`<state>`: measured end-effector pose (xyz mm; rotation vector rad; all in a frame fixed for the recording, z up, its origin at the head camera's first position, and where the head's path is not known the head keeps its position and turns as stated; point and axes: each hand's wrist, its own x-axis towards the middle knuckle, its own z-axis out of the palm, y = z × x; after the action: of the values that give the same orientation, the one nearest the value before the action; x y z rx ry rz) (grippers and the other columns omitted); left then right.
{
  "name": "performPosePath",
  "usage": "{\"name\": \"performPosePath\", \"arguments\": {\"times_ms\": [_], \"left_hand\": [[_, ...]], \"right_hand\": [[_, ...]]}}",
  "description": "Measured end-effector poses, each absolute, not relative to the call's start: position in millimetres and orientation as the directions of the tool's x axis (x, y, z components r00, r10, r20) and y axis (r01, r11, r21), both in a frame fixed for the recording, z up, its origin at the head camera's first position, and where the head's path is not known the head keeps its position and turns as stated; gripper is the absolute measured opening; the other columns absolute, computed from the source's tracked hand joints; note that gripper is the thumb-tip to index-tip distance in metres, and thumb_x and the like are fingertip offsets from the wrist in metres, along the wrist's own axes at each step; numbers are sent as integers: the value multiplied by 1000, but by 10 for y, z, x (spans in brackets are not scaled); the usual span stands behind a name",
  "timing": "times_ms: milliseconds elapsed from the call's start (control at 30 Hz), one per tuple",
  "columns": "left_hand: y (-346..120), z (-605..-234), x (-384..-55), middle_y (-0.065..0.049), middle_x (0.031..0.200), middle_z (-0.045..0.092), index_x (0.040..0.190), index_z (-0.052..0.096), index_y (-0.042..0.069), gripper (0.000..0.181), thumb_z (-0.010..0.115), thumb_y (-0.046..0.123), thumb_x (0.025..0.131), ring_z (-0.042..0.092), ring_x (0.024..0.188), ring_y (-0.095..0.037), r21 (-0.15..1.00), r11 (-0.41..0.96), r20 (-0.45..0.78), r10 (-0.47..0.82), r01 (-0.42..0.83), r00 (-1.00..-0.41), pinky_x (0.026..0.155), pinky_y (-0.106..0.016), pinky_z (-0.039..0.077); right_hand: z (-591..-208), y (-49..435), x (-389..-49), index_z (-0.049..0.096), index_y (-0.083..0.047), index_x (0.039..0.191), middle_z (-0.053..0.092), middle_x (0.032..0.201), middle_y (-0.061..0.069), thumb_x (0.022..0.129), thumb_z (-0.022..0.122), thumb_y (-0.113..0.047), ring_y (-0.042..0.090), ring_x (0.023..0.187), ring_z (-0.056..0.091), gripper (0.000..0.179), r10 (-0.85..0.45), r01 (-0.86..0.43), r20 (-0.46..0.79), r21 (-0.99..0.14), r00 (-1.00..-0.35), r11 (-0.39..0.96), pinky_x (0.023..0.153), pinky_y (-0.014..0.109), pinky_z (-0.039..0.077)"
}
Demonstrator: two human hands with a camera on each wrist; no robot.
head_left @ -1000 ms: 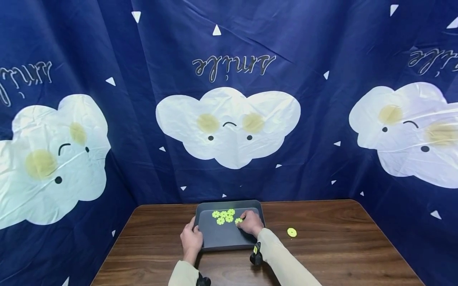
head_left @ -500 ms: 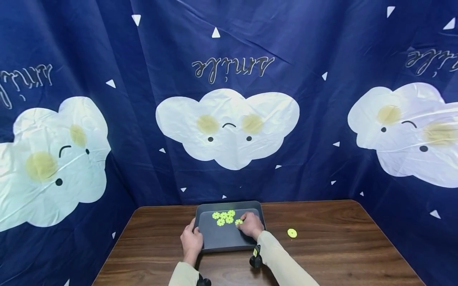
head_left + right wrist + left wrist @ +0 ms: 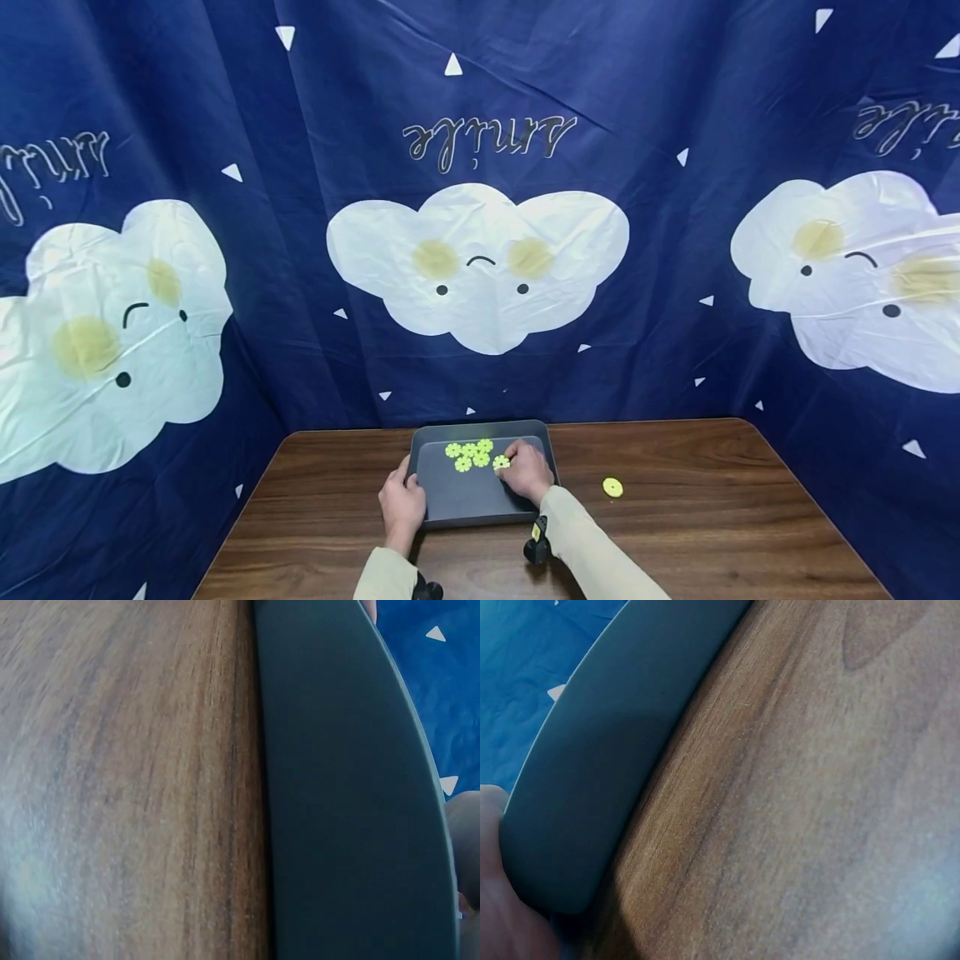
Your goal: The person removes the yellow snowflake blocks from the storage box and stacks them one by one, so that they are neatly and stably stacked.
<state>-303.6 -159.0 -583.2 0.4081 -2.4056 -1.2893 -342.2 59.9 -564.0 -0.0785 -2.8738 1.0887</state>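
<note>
In the head view a dark grey rectangular tray (image 3: pixel 453 498) lies on the table. My left hand (image 3: pixel 402 503) grips its left side, thumb at the rim; in the left wrist view part of that hand (image 3: pixel 510 915) is against the tray's wall (image 3: pixel 592 765). Over the tray's right part, my right hand (image 3: pixel 529 472) pinches a small yellow-green notched disc (image 3: pixel 501 461) near the tray floor; its fingertips are partly hidden. Several similar flower-shaped discs (image 3: pixel 467 451) lie grouped to its left in the tray. The right wrist view shows mostly tray wall (image 3: pixel 345 787).
A round yellow-green disc with a centre hole (image 3: pixel 612 487) lies on the wooden table (image 3: pixel 697 517), right of the tray. Blue cloth (image 3: pixel 660 367) with white clouds hangs behind the table and along both sides.
</note>
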Motion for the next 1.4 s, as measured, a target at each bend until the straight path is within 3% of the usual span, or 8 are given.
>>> {"name": "performPosePath", "arguments": {"times_ms": [267,500,800,933,1133,1400], "left_hand": [[-1575,-5827,-3022,-31,130,62,140,58,-2,43,52,-3,97,57,124,-50,843,534,195,-423,-69,-885,107,-60,45],[-1587,-5850,-3041,-31,129,62,142,56,-2,44,51,-2,97,57,124,-50,844,531,181,-417,-77,-891,107,-60,44],[-1590,-5847,-3032,-32,127,62,140,57,-2,44,52,-3,96,57,122,-51,840,537,187,-420,-77,-888,106,-61,45],[-1587,-5844,-3041,-31,129,62,142,57,-1,45,52,-2,97,57,123,-50,840,537,180,-416,-81,-891,106,-61,45],[-1590,-5850,-3040,-32,126,63,141,57,-2,44,52,-3,97,58,121,-51,834,546,194,-414,-72,-889,105,-61,46],[-1596,-5869,-3056,-32,129,62,139,58,-3,44,52,-4,96,58,122,-51,835,547,212,-419,-59,-883,105,-61,46]], "right_hand": [[-5620,638,-3402,65,-13,93,65,82,-1,77,86,-21,16,75,59,28,51,7,40,-709,-998,705,64,36,48],[-5622,656,-3403,67,-10,94,69,80,0,80,81,-10,13,74,61,20,49,8,26,-809,-998,588,68,33,51],[-5410,690,-3332,67,-3,102,67,72,0,84,75,-3,9,61,57,20,-29,-83,79,-881,-996,466,57,26,47],[-5257,760,-3316,68,-3,106,63,70,-3,86,74,-5,8,58,54,21,-64,-128,111,-886,-992,445,58,24,47],[-5056,1005,-3350,71,-8,96,65,73,-2,84,74,-5,9,64,55,13,5,-156,177,-880,-984,449,61,25,46],[-4895,1510,-3412,73,-10,92,71,78,0,89,73,-12,10,71,60,4,124,-117,202,-863,-971,492,63,23,47]]}}
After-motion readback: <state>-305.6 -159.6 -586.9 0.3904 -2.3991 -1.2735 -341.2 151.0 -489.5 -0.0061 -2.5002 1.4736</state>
